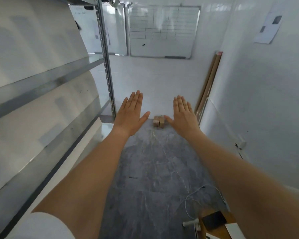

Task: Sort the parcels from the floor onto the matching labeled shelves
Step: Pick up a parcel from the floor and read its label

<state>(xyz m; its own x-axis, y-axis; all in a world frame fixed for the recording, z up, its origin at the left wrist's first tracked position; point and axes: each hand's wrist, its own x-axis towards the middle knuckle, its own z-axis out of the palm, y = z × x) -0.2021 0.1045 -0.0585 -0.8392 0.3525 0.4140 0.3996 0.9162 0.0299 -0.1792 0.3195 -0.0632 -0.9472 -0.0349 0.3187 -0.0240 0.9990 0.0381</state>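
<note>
Two small brown cardboard parcels stand side by side, touching, on the dark marbled floor at the foot of the far white wall, well ahead of the person. Both arms reach forward at full stretch. The left hand and the right hand are flat, fingers straight and together, thumbs spread inward, and they hold nothing. In the view the parcels sit in the gap between the two thumbs, but they lie far beyond the hands.

The step in hand looks like the approach to a first pick. To do it well, the person should walk up close and crouch before reaching. The white cable looping over the floor at lower right is worth stepping clear of. Each parcel looks light enough for one hand, so taking them one at a time would let its label be read before choosing a shelf.

The metal shelving unit runs along the left side. Its tiers are blurred and any labels on them cannot be read from here.
</note>
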